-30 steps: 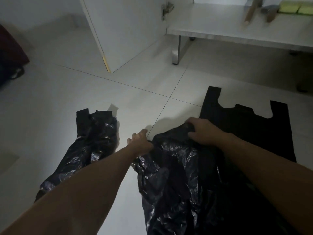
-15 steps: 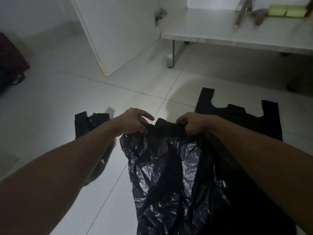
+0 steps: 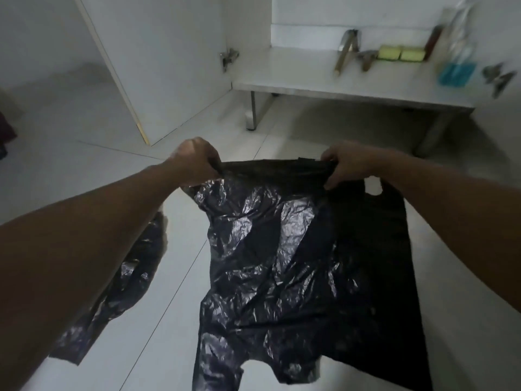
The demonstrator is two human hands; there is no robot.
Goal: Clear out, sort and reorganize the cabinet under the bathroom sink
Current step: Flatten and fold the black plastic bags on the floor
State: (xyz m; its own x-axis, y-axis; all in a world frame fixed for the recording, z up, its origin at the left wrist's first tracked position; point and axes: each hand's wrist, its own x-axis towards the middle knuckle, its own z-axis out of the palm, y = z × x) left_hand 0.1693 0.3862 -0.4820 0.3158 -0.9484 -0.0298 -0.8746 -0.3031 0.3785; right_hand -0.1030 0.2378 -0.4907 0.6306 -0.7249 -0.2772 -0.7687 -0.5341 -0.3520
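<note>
Item, nearest: crumpled black bag (image 3: pixel 270 263), glossy thin plastic, heavily creased, handle loops hanging at its lower edge near 6 o'clock. Change noted: a second ago it lay bunched on the floor under both hands; it is now lifted and stretched taut along its upper edge, hanging as a sheet. Judgement: the sorting step has moved from gathering to flattening or folding this bag, so it can be stacked with the others.

Left hand (image 3: pixel 194 162), at 11 o'clock of the bag: fingers curled tight, pinching the upper left corner. Right hand (image 3: pixel 349 165), at 1 o'clock: fingers and thumb closed round the upper right corner. The edge between them runs straight.

Item, beneath and at 3 o'clock: flat black bag (image 3: pixel 394 249), matte, laid smooth on the floor (image 3: pixel 84 170), handle cut-out showing just beside the right wrist.

Item, at 8 o'clock: a third black bag (image 3: pixel 132 266), crumpled, on the tiles, partly hidden by the left forearm.

Item, at 11 o'clock, farther: open cabinet door (image 3: pixel 158 66), white.

Item, at 1 o'clock, farthest: cabinet shelf (image 3: pixel 310 80), carrying two yellow-green sponges (image 3: pixel 400 53), wooden-handled tools (image 3: pixel 346 52), a blue bottle (image 3: pixel 456 71); details blurred.
</note>
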